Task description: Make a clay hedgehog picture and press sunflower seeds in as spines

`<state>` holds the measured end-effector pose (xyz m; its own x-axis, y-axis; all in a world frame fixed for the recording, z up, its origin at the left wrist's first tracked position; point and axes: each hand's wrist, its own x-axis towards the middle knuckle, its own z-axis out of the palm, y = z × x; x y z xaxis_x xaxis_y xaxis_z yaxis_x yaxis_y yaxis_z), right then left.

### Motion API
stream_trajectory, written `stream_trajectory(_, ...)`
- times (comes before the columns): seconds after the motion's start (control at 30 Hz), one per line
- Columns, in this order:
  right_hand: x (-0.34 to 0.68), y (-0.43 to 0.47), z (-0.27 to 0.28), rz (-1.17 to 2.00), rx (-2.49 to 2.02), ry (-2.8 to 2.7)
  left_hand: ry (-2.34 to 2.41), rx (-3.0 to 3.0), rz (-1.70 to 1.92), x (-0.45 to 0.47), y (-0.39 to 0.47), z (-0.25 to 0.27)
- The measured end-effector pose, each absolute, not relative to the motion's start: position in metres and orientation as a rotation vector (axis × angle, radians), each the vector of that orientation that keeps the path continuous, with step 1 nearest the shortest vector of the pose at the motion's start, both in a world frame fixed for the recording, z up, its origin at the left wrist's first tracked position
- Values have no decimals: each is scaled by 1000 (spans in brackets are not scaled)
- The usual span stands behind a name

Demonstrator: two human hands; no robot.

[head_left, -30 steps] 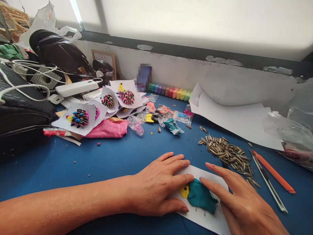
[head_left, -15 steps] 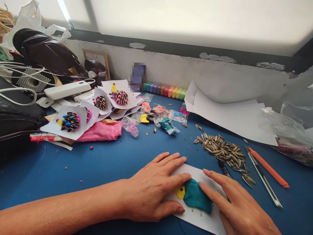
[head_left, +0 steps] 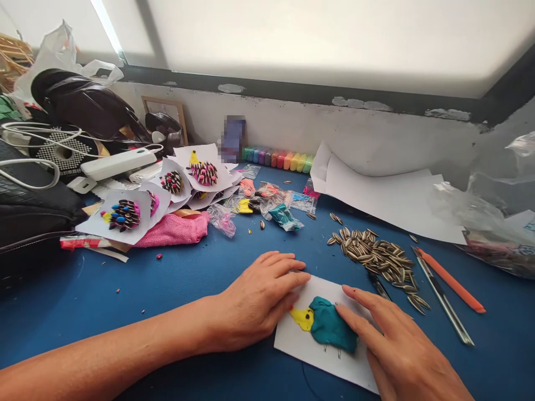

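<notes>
A white sheet of paper point(head_left: 292, 341) lies in front of me with a flat teal clay shape point(head_left: 332, 326) pressed onto it. Joined to the teal clay's left side is a yellow clay head point(head_left: 302, 318) with a dark eye dot; a small red bit shows at its tip. Short pen lines run below the teal body. My left hand point(head_left: 263, 295) rests at the paper's upper left edge, fingers stretched out, thumb beside the yellow clay. On the other side my right hand point(head_left: 397, 342) has its fingers apart, one fingertip touching the teal clay's upper right edge.
Striped sunflower seeds point(head_left: 374, 250) lie beyond my right hand, beside a pen point(head_left: 445, 298) and an orange clay tool point(head_left: 453, 281). Bagged clay point(head_left: 284, 216), finished seed hedgehogs on paper point(head_left: 125, 214) and a pink towel point(head_left: 178, 228) sit farther back.
My left hand has drawn back leftward off the clay, uncovering more of the yellow head and the paper's left part. My right hand stays at the teal clay's edge. The view has shifted slightly.
</notes>
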<state>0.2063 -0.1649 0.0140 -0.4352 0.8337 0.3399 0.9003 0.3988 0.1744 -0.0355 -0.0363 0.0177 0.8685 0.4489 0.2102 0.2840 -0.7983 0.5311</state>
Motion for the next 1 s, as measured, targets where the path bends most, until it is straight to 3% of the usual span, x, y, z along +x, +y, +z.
stream_trajectory(0.2, 209, -167, 8, -531, -1564, -2467, 857, 2594, 340, -22, -29, 28)
stream_trajectory(0.63, 198, -160, 15, -641, -1457, -2275, 970, 2642, 320, -10, -9, 37)
stream_trajectory(0.8, 201, -157, 10, -660, -1469, -2284, 863, 2675, 441, -17, -6, 36)
stream_trajectory(1.0, 205, -157, 11, -601, -1457, -2257, 376, 2485, 407, -27, -26, 31)
